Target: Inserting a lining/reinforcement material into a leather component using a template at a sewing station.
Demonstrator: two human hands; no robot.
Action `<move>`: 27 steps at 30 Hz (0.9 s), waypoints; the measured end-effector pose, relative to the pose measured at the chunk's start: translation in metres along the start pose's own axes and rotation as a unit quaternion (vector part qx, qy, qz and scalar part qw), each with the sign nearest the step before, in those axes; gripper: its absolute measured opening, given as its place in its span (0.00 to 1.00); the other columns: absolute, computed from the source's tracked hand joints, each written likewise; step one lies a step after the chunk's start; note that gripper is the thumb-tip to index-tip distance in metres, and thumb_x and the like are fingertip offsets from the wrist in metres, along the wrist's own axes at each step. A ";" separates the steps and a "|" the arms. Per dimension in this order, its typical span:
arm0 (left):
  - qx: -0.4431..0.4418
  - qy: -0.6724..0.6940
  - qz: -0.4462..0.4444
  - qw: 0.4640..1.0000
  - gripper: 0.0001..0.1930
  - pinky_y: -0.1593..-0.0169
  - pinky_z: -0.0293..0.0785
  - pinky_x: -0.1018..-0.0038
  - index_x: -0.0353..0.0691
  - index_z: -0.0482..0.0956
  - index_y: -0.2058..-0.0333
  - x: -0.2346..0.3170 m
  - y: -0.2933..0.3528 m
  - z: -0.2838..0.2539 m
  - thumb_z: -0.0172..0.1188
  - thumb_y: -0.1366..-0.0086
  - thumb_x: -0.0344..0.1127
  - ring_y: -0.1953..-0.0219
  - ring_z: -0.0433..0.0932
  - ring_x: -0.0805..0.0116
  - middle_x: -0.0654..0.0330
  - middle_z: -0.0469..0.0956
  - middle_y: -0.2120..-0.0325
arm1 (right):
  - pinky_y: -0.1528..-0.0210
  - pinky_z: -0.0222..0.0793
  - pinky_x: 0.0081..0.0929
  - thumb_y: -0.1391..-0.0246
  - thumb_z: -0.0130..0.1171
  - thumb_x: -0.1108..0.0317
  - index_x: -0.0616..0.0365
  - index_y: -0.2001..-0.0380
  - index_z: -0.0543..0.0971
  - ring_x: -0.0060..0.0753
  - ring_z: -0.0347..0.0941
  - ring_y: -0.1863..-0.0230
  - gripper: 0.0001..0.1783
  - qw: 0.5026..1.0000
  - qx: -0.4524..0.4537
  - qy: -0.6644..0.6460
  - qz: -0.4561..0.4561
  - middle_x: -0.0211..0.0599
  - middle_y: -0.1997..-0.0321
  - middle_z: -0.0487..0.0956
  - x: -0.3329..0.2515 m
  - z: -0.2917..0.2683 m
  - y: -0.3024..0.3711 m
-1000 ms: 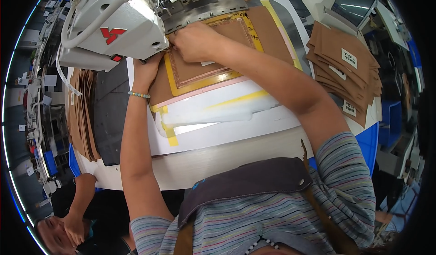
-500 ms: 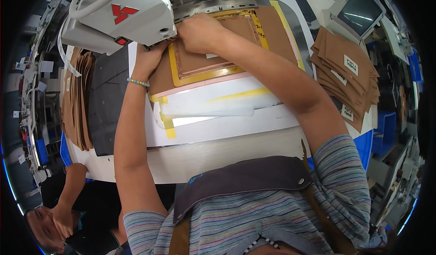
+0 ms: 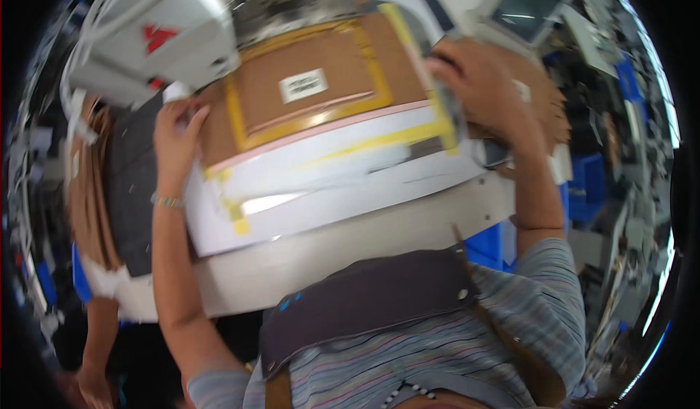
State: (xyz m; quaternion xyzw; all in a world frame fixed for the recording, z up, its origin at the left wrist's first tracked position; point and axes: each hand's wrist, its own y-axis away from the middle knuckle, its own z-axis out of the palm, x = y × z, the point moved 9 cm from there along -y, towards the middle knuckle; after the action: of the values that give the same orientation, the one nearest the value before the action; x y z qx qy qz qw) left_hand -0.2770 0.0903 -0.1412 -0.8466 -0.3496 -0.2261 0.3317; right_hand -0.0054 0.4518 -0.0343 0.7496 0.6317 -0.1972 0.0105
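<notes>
A brown fabric panel (image 3: 335, 60) with a pale label (image 3: 303, 85) lies inside a yellow-edged rectangular frame (image 3: 310, 126), on a white sheet with yellow tape (image 3: 321, 183). At the panel's left border is my left hand (image 3: 176, 132), a beaded bracelet on the wrist, its thumb apart from the fingers. To the right of the panel, by the long yellow strip (image 3: 412, 59), my right hand (image 3: 488, 92) is bent at the fingers. Motion blur hides whether it grips anything. It partly covers a stack of brown pieces (image 3: 539, 81).
A grey-white machine head (image 3: 164, 41) stands at the upper left, metal parts behind the frame. A small screen (image 3: 523, 8) is at the upper right. More brown pieces (image 3: 89, 190) hang over the left side beside a dark board (image 3: 138, 183). Another person's arm (image 3: 100, 343) shows lower left.
My right hand has left the frame's top left and moved right to the panel's far side. My left hand has come back from beneath the machine head. The label is uncovered; the view has shifted.
</notes>
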 end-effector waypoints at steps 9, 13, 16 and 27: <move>-0.064 -0.079 0.032 0.994 0.18 0.33 0.62 0.60 0.32 0.81 0.54 0.012 -0.008 0.020 0.72 0.35 0.39 0.38 0.67 0.50 0.53 0.76 0.50 | 0.60 0.73 0.42 0.36 0.65 0.61 0.61 0.67 0.81 0.49 0.79 0.65 0.13 0.989 0.009 0.000 0.146 0.45 0.67 0.81 0.082 -0.006 0.100; -0.055 -0.089 0.032 0.994 0.12 0.36 0.63 0.62 0.32 0.82 0.60 0.011 -0.007 0.027 0.70 0.33 0.36 0.42 0.69 0.52 0.54 0.76 0.55 | 0.46 0.74 0.40 0.33 0.62 0.59 0.64 0.52 0.81 0.48 0.78 0.45 0.18 0.973 0.166 -0.006 0.160 0.51 0.44 0.81 0.129 -0.068 0.091; -0.020 -0.019 0.020 0.999 0.11 0.41 0.68 0.65 0.31 0.82 0.64 0.006 0.001 0.022 0.70 0.32 0.35 0.50 0.74 0.57 0.54 0.77 0.59 | 0.29 0.63 0.54 0.32 0.59 0.46 0.63 0.47 0.80 0.65 0.60 0.25 0.29 0.934 0.269 0.210 0.109 0.61 0.27 0.68 0.203 -0.073 0.076; -0.022 0.161 -0.151 0.975 0.08 0.65 0.69 0.83 0.32 0.87 0.64 -0.035 0.018 0.000 0.71 0.33 0.32 0.70 0.75 0.84 0.69 0.83 0.72 | 0.32 0.53 0.82 0.33 0.54 0.34 0.62 0.52 0.81 0.68 0.47 0.19 0.36 0.918 0.279 0.230 0.164 0.64 0.22 0.58 0.287 -0.032 0.009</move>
State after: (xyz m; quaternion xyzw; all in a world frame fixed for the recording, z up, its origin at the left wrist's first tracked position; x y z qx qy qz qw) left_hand -0.2867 0.0651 -0.1702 -0.7438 -0.4104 -0.4142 0.3266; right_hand 0.0477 0.7291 -0.0958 0.8401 0.4041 -0.1834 -0.3120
